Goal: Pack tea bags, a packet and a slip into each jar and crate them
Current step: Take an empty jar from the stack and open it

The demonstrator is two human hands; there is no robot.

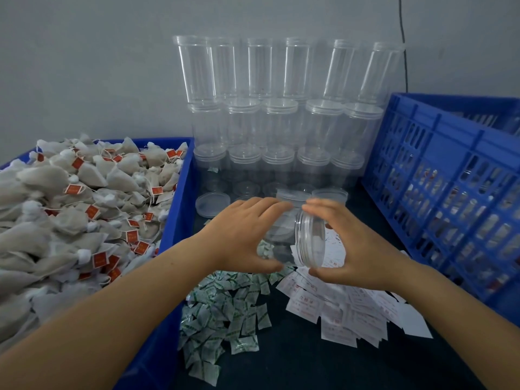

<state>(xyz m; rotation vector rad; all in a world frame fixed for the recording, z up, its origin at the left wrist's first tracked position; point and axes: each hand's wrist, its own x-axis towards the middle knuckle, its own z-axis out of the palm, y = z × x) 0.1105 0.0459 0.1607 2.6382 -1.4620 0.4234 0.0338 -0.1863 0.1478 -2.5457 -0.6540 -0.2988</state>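
Both hands hold one clear jar point(284, 237) on its side above the tabletop point(309, 361): the left hand point(239, 235) has its fingers curled over the body, the right hand point(351, 249) pinches the lid point(311, 239) at the mouth end between thumb and fingers. That split looks like a lid being turned, one grip steadying and the other twisting; whether on or off cannot be told, and motion blur hides what the jar holds. The supplies lie where each hand can reach them. The tea bags point(70, 206) fill a blue bin point(174, 220) to the left, the green-printed packets point(225, 313) are strewn just under the hands, and the paper slips point(346, 308) lie beside them to the right. Empty jars point(278, 122) are stacked against the wall point(84, 66) straight ahead, with a loose lid point(212, 202) at their foot. The blue crate point(450, 178) stands on the right, close to the lid hand, so a finished jar likely goes there with a short swing.
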